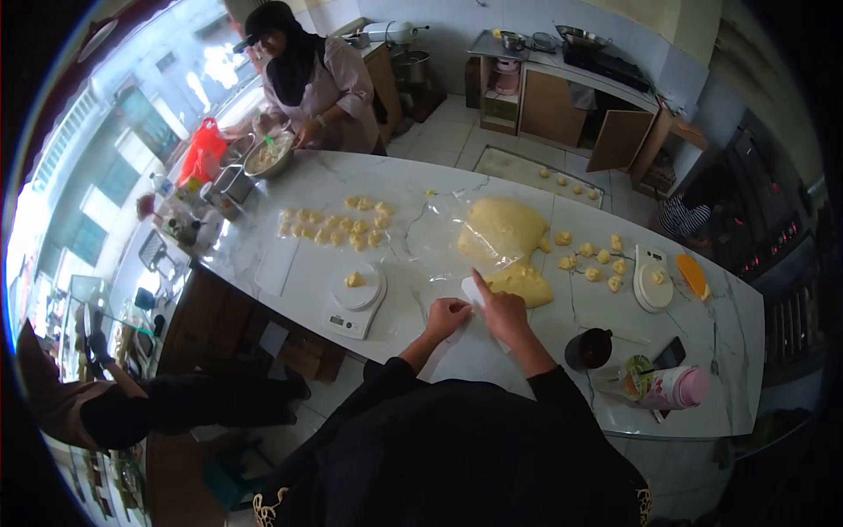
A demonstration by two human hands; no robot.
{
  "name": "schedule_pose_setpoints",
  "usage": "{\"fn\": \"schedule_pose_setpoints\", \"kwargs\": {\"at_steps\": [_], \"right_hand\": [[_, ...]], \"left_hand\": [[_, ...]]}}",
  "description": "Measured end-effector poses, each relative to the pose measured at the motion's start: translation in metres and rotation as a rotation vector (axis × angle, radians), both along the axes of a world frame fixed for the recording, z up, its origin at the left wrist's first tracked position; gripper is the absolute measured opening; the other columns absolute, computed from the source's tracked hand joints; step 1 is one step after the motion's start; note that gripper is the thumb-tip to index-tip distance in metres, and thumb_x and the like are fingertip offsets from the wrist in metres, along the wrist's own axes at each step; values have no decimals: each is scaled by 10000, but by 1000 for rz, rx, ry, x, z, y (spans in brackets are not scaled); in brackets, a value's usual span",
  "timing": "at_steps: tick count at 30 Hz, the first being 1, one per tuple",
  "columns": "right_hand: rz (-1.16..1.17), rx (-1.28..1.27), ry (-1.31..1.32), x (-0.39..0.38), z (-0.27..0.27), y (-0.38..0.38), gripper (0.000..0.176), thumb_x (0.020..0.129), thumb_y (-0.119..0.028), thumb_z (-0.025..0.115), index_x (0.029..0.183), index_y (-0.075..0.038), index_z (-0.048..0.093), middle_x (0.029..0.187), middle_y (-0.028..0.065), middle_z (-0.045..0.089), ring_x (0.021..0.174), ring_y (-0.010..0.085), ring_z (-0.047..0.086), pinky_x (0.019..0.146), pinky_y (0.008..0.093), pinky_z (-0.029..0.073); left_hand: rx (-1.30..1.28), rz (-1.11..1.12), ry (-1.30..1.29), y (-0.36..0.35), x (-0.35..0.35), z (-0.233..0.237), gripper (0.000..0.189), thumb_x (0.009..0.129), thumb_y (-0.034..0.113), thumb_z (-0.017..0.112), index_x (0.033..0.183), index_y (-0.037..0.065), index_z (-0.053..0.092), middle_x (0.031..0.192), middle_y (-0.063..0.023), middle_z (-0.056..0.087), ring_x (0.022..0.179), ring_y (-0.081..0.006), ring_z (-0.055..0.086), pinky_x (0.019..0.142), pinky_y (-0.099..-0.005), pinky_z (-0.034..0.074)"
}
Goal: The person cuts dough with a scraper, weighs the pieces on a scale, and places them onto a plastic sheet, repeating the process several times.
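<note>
My right hand (505, 318) grips a white dough scraper (470, 288), its index finger stretched along it. The scraper meets the near left edge of a flattened lobe of yellow dough (527, 285). Close beside it, my left hand (447, 318) has its fingers curled together; what they hold, if anything, is hidden. Behind the lobe lies the large dough mass (505, 220), partly under a clear plastic sheet (439, 233). Left of my hands stands a white kitchen scale (350, 321) bearing a dough piece (355, 279).
Dough pieces lie in rows (334, 230) at left and scattered (594, 274) at right. A second scale (652, 297), an orange scraper (694, 276), a dark mug (589, 350), a pink-lidded bottle (680, 386) and a phone (671, 353) sit rightward. A co-worker (320, 88) handles a bowl (269, 158).
</note>
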State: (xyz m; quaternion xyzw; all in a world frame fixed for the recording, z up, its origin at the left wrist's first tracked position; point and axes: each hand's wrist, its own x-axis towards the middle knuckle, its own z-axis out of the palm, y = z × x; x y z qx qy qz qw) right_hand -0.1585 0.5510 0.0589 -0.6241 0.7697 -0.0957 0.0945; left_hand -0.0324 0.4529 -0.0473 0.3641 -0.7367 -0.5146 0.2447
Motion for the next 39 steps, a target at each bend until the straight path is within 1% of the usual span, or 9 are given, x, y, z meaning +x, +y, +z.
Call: {"fn": "schedule_pose_setpoints", "kwargs": {"at_steps": [3, 7, 9, 14, 23, 28, 32, 34, 39], "right_hand": [[-82, -111, -189, -23, -16, 15, 815, 742, -98, 668, 1429, -212, 245, 803, 168, 640, 712, 352, 625, 651, 432, 495], [-75, -572, -169, -20, -16, 40, 869, 717, -103, 710, 1432, -223, 230, 699, 187, 618, 663, 381, 603, 639, 445, 484], [-142, -413, -255, -15, -12, 47, 867, 717, -114, 712, 1431, -222, 233, 682, 194, 606, 642, 387, 594, 621, 443, 478], [-186, -279, -317, -9, -9, 46, 855, 720, -135, 713, 1429, -221, 242, 623, 205, 571, 585, 396, 571, 575, 435, 459], [-209, -337, -312, -12, 0, 52, 838, 724, -136, 706, 1425, -207, 254, 607, 204, 562, 568, 392, 567, 552, 443, 451], [-214, -320, -283, -14, -1, 60, 829, 750, -171, 690, 1435, -214, 226, 556, 155, 552, 534, 354, 569, 535, 424, 455], [-216, -292, -265, -14, 2, 63, 829, 753, -172, 688, 1436, -222, 221, 556, 155, 553, 532, 352, 570, 532, 425, 456], [-189, -289, -239, -15, 2, 62, 833, 750, -171, 690, 1435, -228, 220, 560, 157, 557, 540, 354, 577, 530, 425, 458], [-138, -203, -275, -6, 15, 58, 847, 722, -162, 711, 1426, -251, 248, 591, 197, 566, 580, 383, 581, 562, 442, 468]], "left_hand": [[452, 165, 263, -27, 24, 4, 246, 838, 203, 627, 947, -16, 657, 741, -73, 655, 653, -125, 610, 576, -270, 487], [-254, 539, 162, -81, 86, 34, 205, 832, 152, 633, 1018, 63, 644, 893, -94, 604, 726, -182, 611, 619, -293, 498], [-505, 734, -10, -103, 113, 48, 144, 785, 129, 661, 914, 66, 670, 909, -131, 572, 764, -263, 592, 670, -327, 499], [-426, 710, -351, -121, 141, 40, 225, 742, 271, 671, 866, 85, 696, 905, -143, 606, 895, -323, 562, 802, -401, 450], [-511, 803, -489, -104, 137, 56, 259, 658, 305, 733, 625, 88, 596, 829, -104, 596, 861, -314, 559, 771, -402, 448], [-471, 832, -467, -84, 138, 71, 512, 665, 317, 779, 949, 1, 492, 1024, -166, 489, 941, -330, 504, 782, -396, 426], [-621, 894, -323, -84, 140, 56, 435, 708, 280, 736, 1009, 31, 545, 1066, -158, 498, 983, -332, 500, 812, -406, 423], [-753, 684, -478, -85, 145, 49, 371, 748, 227, 681, 1086, 106, 587, 1143, -145, 487, 1042, -334, 483, 854, -422, 413], [-711, 710, -540, -78, 141, 55, 366, 759, 166, 648, 1121, 149, 598, 1178, -138, 463, 1039, -330, 486, 872, -421, 416]]}}
